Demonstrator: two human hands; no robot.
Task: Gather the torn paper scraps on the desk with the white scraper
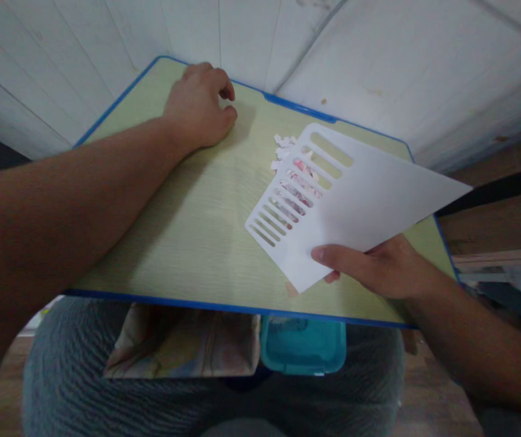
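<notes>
My right hand (379, 264) grips the lower edge of a white paper sheet (370, 194), thumb on top and fingers beneath. A row of rounded slots is cut along the sheet's left side, the longest at the far end. The sheet is tilted above the table. Behind it lies a small heap of paper scraps (283, 145), some white and some pinkish, partly seen through the slots. My left hand (203, 106) rests at the far side of the table, its fingers loosely curled, with a gap between thumb and forefinger and nothing in it.
The pale table (187, 243) has a blue rim and stands against a white panelled wall (251, 36). Below its front edge, on my lap, are a patterned cloth-like item (197, 346) and a teal plastic box (306, 349). Wooden shelving (501, 224) stands at the right.
</notes>
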